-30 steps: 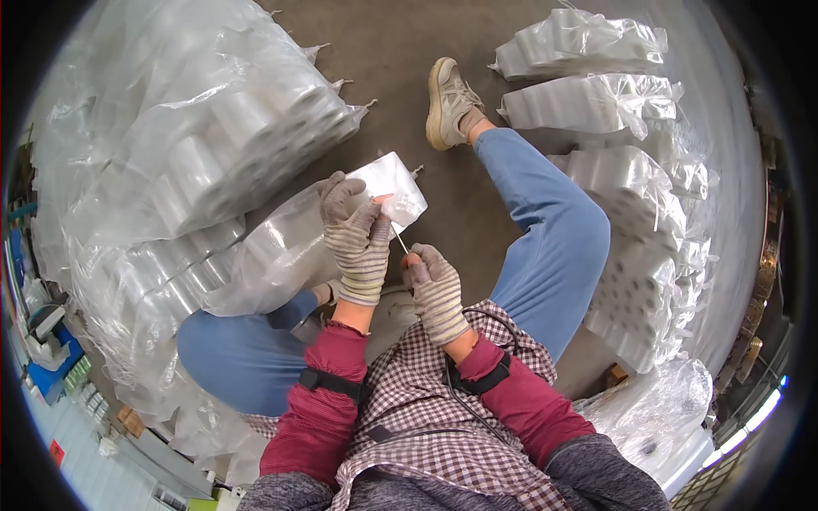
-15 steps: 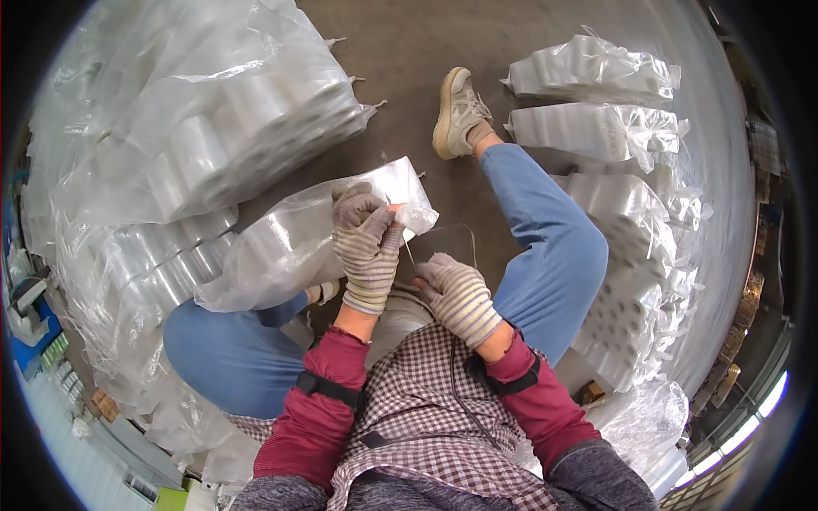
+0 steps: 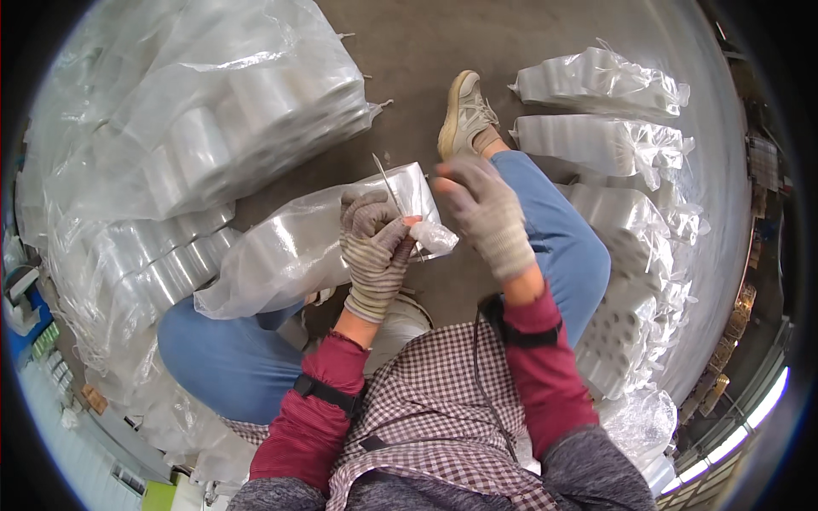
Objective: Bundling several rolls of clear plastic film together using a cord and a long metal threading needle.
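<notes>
A clear plastic bag (image 3: 298, 238) of white cylinders lies across my left leg, its gathered end toward the middle. My left hand (image 3: 371, 251), in a striped knit glove with a bare fingertip showing, pinches the bunched neck of the bag (image 3: 436, 236). A thin pale string (image 3: 383, 180) stands up at the pinch and slants across the neck. To the right of it, raised and apart from the bag, is my gloved right hand (image 3: 490, 217). Its fingers are curled and smeared by motion, so I cannot make out whether they hold anything.
Large plastic-wrapped stacks of cylinders (image 3: 247, 128) rise at the left. More wrapped packs (image 3: 588, 143) line the right side, beyond my bent right leg (image 3: 554, 247). My shoe (image 3: 464, 115) rests on the grey floor (image 3: 409, 51). Crumpled clear film (image 3: 643, 417) lies at lower right.
My right hand has moved up and away from the neck of the bag, and the string loop beside it no longer shows. The string now stands upright above my left hand, which keeps its pinch.
</notes>
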Action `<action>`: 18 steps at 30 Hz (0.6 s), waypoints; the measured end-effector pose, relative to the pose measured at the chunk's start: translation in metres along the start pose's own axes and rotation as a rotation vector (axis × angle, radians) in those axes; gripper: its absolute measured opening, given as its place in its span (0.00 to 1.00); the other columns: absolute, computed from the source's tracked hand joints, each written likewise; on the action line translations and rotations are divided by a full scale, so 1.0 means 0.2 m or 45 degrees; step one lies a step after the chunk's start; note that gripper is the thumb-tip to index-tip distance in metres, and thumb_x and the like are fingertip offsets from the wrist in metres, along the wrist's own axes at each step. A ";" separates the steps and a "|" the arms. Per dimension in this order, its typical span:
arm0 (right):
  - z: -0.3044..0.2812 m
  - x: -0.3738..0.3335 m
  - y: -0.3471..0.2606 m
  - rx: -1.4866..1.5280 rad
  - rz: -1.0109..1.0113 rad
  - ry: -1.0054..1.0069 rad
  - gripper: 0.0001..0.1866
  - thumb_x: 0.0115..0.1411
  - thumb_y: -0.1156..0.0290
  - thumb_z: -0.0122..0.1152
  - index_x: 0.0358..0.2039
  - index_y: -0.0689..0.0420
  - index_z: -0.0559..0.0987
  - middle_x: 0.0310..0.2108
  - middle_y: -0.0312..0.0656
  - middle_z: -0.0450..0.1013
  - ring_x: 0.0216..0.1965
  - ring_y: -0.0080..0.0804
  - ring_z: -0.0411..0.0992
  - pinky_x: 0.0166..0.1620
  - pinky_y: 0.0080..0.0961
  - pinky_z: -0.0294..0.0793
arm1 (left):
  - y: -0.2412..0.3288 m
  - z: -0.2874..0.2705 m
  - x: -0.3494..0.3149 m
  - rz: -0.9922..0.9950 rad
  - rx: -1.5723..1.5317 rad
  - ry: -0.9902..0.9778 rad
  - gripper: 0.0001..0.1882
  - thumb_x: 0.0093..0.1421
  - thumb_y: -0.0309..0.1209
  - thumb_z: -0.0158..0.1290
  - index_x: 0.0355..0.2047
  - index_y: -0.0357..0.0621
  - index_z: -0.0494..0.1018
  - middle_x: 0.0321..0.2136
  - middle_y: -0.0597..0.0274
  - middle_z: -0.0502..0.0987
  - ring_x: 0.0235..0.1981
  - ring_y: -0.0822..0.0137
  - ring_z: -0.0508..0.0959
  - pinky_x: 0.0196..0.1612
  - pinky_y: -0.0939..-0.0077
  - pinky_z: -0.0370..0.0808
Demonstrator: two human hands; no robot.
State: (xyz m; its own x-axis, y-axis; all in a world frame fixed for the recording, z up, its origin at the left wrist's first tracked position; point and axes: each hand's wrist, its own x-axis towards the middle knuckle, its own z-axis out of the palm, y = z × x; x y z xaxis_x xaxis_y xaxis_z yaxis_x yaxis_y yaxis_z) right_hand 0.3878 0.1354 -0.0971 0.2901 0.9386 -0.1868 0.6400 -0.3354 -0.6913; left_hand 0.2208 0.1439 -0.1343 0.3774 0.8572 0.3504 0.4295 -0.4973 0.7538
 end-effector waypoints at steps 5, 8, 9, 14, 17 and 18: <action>0.15 0.30 -0.16 0.859 0.108 -0.371 0.13 0.49 0.63 0.63 0.32 0.57 0.80 0.35 0.39 0.74 0.33 0.37 0.71 0.35 0.26 0.70 | -0.02 0.01 0.00 -0.116 -0.097 0.012 0.10 0.45 0.35 0.59 0.29 0.47 0.77 0.32 0.61 0.71 0.42 0.55 0.69 0.53 0.56 0.61; 0.12 0.34 -0.17 1.206 0.444 -0.210 0.08 0.50 0.68 0.64 0.30 0.58 0.79 0.31 0.35 0.74 0.31 0.27 0.70 0.30 0.21 0.69 | 0.00 -0.01 0.04 -0.165 -0.157 0.060 0.10 0.41 0.28 0.60 0.27 0.45 0.76 0.34 0.60 0.71 0.46 0.53 0.68 0.54 0.59 0.61; 0.18 0.29 -0.08 1.102 0.056 -0.258 0.08 0.51 0.68 0.63 0.29 0.59 0.79 0.30 0.35 0.74 0.32 0.25 0.70 0.31 0.20 0.69 | 0.00 0.00 0.03 -0.196 -0.145 0.050 0.09 0.40 0.27 0.60 0.26 0.45 0.75 0.35 0.60 0.70 0.47 0.53 0.67 0.54 0.59 0.61; 0.24 0.23 -0.03 1.676 0.193 -0.100 0.07 0.57 0.67 0.57 0.30 0.58 0.76 0.28 0.39 0.74 0.34 0.28 0.72 0.44 0.26 0.70 | -0.01 0.00 0.04 -0.167 -0.099 0.020 0.10 0.39 0.24 0.60 0.25 0.44 0.73 0.39 0.62 0.70 0.50 0.52 0.65 0.54 0.57 0.61; 0.18 0.38 -0.01 2.336 0.354 -0.059 0.08 0.61 0.66 0.52 0.35 0.56 0.72 0.23 0.34 0.70 0.25 0.27 0.71 0.28 0.24 0.71 | 0.00 0.00 0.04 -0.177 -0.157 -0.014 0.10 0.43 0.24 0.59 0.28 0.44 0.75 0.41 0.64 0.72 0.51 0.57 0.65 0.55 0.62 0.61; 0.15 0.39 0.01 2.335 0.373 -0.180 0.09 0.61 0.66 0.52 0.38 0.56 0.71 0.21 0.33 0.68 0.21 0.23 0.69 0.24 0.21 0.69 | 0.00 -0.02 0.05 -0.182 -0.123 -0.055 0.09 0.46 0.24 0.57 0.31 0.45 0.78 0.41 0.65 0.74 0.53 0.59 0.64 0.55 0.66 0.60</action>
State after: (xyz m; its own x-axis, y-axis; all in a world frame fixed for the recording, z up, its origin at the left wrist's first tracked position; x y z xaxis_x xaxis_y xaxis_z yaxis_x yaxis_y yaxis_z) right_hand 0.3913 0.2109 -0.1340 0.1200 0.9056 -0.4069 -0.9110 -0.0624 -0.4076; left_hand 0.2215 0.1527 -0.1291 0.3539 0.9107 0.2131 0.4012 -0.3536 0.8450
